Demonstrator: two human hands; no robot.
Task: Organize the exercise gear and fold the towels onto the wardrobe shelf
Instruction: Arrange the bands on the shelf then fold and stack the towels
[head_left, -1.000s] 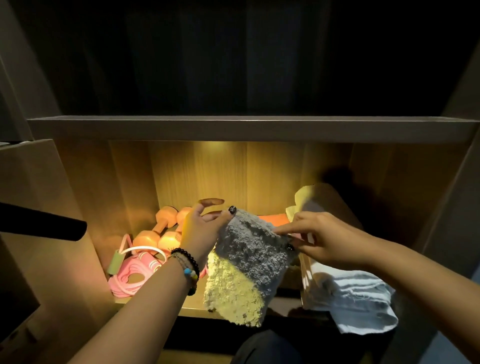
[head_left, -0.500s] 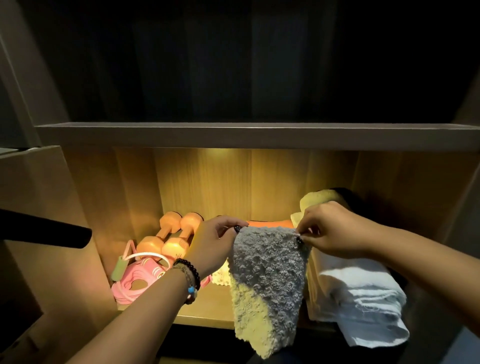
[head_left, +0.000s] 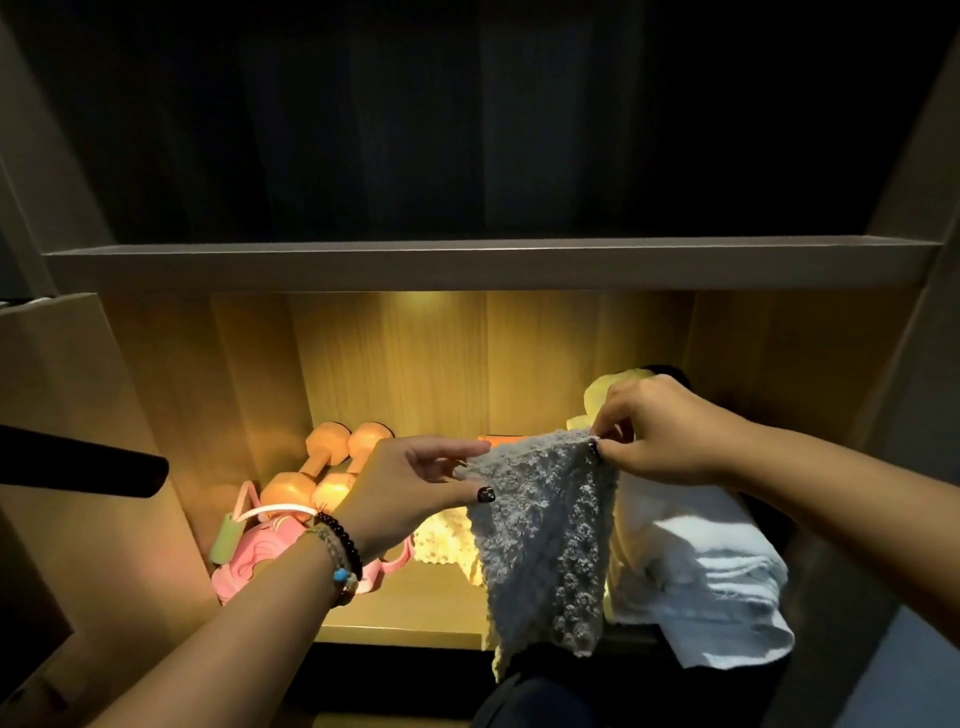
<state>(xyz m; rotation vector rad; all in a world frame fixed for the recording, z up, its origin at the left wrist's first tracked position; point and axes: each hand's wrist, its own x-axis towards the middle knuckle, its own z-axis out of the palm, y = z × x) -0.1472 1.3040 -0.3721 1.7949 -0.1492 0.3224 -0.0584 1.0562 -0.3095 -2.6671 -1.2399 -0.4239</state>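
A small fluffy grey towel (head_left: 540, 545) with a yellow underside hangs in front of the lit wardrobe shelf (head_left: 405, 613). My left hand (head_left: 410, 488) pinches its top left corner and my right hand (head_left: 654, 431) pinches its top right corner. Two orange dumbbells (head_left: 322, 467) lie at the back left of the shelf. In front of them sits pink gear (head_left: 260, 556) with a white cord and a green handle. A white towel (head_left: 701, 582) lies on the right, drooping over the shelf's front edge, with a yellow cloth (head_left: 597, 392) behind it.
An empty grey shelf board (head_left: 467, 265) runs across above the lit compartment, with darkness over it. A dark rod (head_left: 78, 467) juts in from the left. A yellow textured cloth (head_left: 441, 540) lies on the shelf behind the hanging towel. An orange item (head_left: 498, 440) shows behind my hands.
Both hands have lifted the grey towel higher and drawn its top edge out wider. The right hand moved up and to the right; the towel now hangs longer below.
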